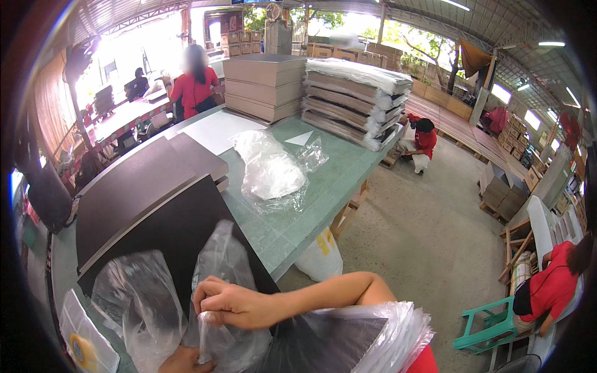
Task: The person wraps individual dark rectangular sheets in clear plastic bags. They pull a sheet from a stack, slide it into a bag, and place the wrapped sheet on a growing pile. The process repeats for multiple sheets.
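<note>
My right hand [239, 304] reaches in from the right, its fingers pinched on a clear plastic bag [227, 258]. Close by at the lower edge, my left hand [186, 362] also grips the plastic, its fingers partly cut off by the frame. Another part of the clear film [140, 292] spreads out to the left of my hands. Beneath my right forearm lies a dark board [336, 342] covered in plastic, with several layered film edges at its right end. A large black board [186, 230] slants on the table just beyond my hands.
Brown boards [143, 168] are stacked at the left of the green table [273, 233]. Crumpled film [270, 165], grey board stacks [264, 87] and wrapped boards [348, 102] stand farther back. A tape roll [79, 349] lies lower left. People in red work around; a green stool [488, 323] is at right.
</note>
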The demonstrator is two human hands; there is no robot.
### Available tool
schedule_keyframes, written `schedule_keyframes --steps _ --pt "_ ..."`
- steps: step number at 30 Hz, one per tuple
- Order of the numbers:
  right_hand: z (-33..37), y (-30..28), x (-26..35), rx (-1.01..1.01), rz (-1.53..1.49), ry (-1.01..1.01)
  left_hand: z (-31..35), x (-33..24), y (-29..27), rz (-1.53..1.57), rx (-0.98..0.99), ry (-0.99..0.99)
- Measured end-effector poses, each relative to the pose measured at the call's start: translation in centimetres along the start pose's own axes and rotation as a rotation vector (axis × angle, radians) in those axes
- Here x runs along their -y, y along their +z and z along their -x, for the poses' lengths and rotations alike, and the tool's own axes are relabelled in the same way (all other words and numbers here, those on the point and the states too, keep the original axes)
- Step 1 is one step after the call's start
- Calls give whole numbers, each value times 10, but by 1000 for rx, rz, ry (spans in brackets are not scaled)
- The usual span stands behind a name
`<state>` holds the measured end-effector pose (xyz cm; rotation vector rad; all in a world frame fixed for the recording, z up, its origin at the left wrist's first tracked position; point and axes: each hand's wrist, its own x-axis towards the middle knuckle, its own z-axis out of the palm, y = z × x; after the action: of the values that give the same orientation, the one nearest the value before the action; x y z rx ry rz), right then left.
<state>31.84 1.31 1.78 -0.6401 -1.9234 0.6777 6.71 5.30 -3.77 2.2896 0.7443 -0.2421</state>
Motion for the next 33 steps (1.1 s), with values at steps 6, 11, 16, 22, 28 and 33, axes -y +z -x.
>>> schedule_keyframes --steps 6,11,16,22,28,33 --pt "6 -15 20 720 -632 409 18 83 -8 -297 -200 -189" --pt "29 -51 -49 991 967 720 70 34 -16 -412 -425 -373" --pt "-35 -127 -2 695 1730 467 67 -71 -13 -210 22 96" --pt "-20 -38 90 931 592 -77 85 89 4 -133 -721 -446" --pt "-55 -55 10 1062 930 678 91 10 -57 -764 -444 -675" --pt "-77 -110 0 326 859 761 70 -70 -11 -780 -242 503"
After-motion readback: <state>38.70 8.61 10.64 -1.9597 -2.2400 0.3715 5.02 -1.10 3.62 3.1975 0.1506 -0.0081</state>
